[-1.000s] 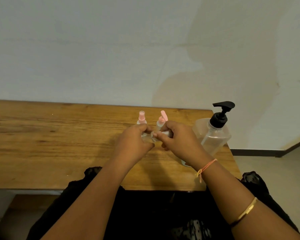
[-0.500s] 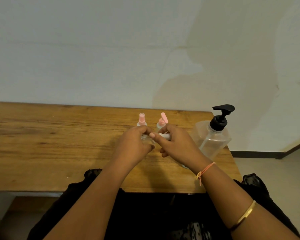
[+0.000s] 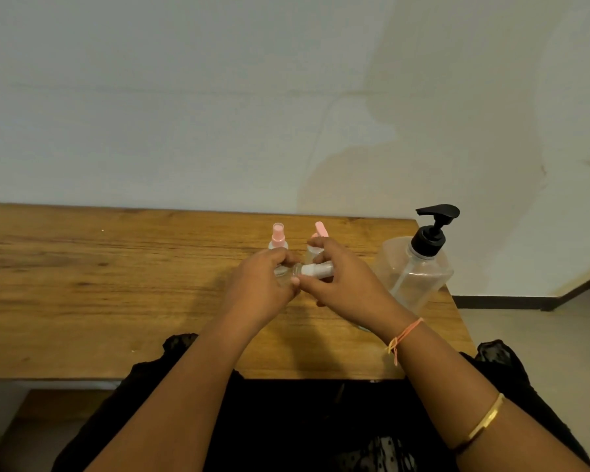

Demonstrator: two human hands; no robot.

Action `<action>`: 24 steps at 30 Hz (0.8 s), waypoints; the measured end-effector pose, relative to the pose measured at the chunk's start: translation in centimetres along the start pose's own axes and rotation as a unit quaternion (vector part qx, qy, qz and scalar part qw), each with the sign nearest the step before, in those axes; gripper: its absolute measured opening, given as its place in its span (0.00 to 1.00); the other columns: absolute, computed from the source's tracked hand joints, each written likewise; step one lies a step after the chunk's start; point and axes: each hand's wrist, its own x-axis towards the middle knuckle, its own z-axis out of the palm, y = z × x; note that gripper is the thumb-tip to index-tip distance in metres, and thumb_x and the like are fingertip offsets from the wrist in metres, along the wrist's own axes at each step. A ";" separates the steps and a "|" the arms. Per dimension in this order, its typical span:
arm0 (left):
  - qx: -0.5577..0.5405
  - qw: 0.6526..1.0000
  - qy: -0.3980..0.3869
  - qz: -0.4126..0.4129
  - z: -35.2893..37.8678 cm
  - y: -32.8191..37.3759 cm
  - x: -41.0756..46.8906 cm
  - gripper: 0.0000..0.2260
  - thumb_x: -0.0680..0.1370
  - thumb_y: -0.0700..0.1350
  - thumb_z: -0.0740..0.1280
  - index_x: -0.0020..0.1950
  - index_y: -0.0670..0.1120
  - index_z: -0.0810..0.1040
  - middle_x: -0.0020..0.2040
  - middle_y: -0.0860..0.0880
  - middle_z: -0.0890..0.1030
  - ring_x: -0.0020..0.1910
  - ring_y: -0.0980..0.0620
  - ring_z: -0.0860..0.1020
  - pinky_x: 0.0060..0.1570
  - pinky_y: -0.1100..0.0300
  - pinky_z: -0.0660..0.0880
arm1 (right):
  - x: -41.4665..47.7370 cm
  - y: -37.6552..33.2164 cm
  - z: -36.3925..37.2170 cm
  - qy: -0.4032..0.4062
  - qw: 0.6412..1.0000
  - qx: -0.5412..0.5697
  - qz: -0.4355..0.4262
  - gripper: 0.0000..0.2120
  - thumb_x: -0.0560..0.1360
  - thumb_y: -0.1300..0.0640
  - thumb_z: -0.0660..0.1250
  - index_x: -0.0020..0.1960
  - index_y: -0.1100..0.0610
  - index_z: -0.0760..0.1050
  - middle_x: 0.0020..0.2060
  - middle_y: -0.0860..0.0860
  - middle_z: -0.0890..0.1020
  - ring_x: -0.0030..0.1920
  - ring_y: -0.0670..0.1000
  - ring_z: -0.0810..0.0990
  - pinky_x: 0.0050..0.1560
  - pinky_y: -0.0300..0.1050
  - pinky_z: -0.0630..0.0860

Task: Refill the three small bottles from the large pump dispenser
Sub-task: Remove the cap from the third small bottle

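Observation:
My left hand [image 3: 261, 287] grips the clear body of a small bottle [image 3: 292, 272] held sideways above the table. My right hand [image 3: 344, 281] pinches that bottle's white cap [image 3: 317, 270] between thumb and fingers. Behind the hands stand two more small bottles, one with a pink spray top [image 3: 277, 235], the other with a pink flip cap [image 3: 320, 229] partly hidden by my right fingers. The large clear pump dispenser [image 3: 414, 270] with a black pump head stands at the table's right end, just right of my right hand.
The wooden table [image 3: 99, 284] runs far to the left and ends just right of the dispenser. A pale wall stands right behind it. Tiled floor lies to the right. My lap in black cloth is at the near edge.
My right hand has turned and opened out along the white cap, which now shows between my fingers. The left hand stays on the bottle body. The other bottles have not moved.

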 end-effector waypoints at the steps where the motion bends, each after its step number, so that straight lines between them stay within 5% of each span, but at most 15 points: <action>1: 0.002 1.000 -0.001 0.000 0.0 -0.1 0.0 0.14 0.70 0.44 0.73 0.54 0.53 0.78 0.56 0.54 0.78 0.52 0.54 0.74 0.47 0.60 0.70 | -0.2 -0.1 0.1 -0.002 1.000 0.006 0.015 0.33 0.70 0.41 0.68 0.70 0.50 0.63 0.61 0.51 0.74 0.56 0.53 0.78 0.53 0.56 0.78; 3: 0.011 1.000 -0.003 -0.002 0.0 -0.2 0.0 0.14 0.69 0.43 0.73 0.53 0.53 0.78 0.55 0.54 0.78 0.52 0.53 0.74 0.47 0.59 0.71 | -0.3 -0.3 0.1 0.002 0.999 0.029 0.043 0.35 0.70 0.36 0.64 0.71 0.52 0.63 0.63 0.51 0.74 0.53 0.53 0.80 0.50 0.54 0.80; 6: 0.028 1.000 0.005 0.000 0.0 -0.4 0.0 0.15 0.69 0.43 0.73 0.54 0.54 0.77 0.56 0.55 0.78 0.52 0.54 0.74 0.48 0.60 0.71 | -0.3 -0.4 -0.2 0.009 0.999 0.019 0.048 0.16 0.75 0.46 0.64 0.56 0.56 0.76 0.43 0.52 0.82 0.37 0.48 0.83 0.43 0.49 0.82; 8: 0.025 1.000 0.006 0.003 0.0 -0.5 0.1 0.14 0.69 0.44 0.73 0.53 0.54 0.77 0.54 0.55 0.77 0.51 0.54 0.74 0.46 0.60 0.71 | -0.3 -0.4 -0.4 0.022 0.999 0.004 0.039 0.10 0.76 0.51 0.65 0.50 0.57 0.78 0.37 0.52 0.83 0.35 0.48 0.83 0.45 0.50 0.81; 13: 0.026 1.000 0.005 0.016 -0.1 -0.9 0.1 0.13 0.70 0.43 0.73 0.52 0.52 0.77 0.53 0.54 0.77 0.50 0.55 0.74 0.46 0.59 0.71 | -0.6 -0.7 -0.6 0.036 0.999 -0.024 0.014 0.08 0.73 0.54 0.70 0.50 0.56 0.79 0.40 0.51 0.83 0.40 0.49 0.82 0.47 0.48 0.80; 19: 0.073 0.994 0.045 -0.075 -1.0 -2.8 0.7 0.14 0.73 0.39 0.70 0.57 0.48 0.76 0.56 0.51 0.77 0.47 0.55 0.70 0.42 0.61 0.66 | -1.6 -0.5 -1.4 0.110 0.989 -0.091 -0.033 0.10 0.72 0.58 0.71 0.53 0.55 0.79 0.41 0.44 0.78 0.41 0.42 0.74 0.38 0.27 0.68; 24: 0.096 0.978 0.082 -0.168 -1.7 -4.8 1.0 0.14 0.73 0.36 0.65 0.58 0.47 0.75 0.54 0.47 0.78 0.49 0.46 0.76 0.37 0.57 0.69 | -2.3 0.0 -1.1 0.142 0.976 -0.161 -0.038 0.09 0.74 0.56 0.68 0.53 0.56 0.78 0.45 0.49 0.80 0.41 0.44 0.73 0.40 0.36 0.67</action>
